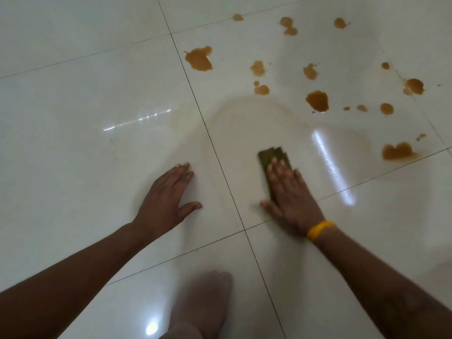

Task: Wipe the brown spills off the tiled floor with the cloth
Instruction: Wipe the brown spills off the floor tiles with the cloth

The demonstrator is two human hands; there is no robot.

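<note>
A bare foot (208, 302) is nearest. The left hand (168, 199) lies spread flat on the tiled floor (73, 94). The right hand (291, 199) presses flat on the green cloth (271, 157), mid-wipe. Next it should probably push farther, to the brown spills (199, 59).

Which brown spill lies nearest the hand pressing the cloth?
The heart-shaped spill at the right, just above the grout line; all the others lie farther up the tile from the right hand.
</note>
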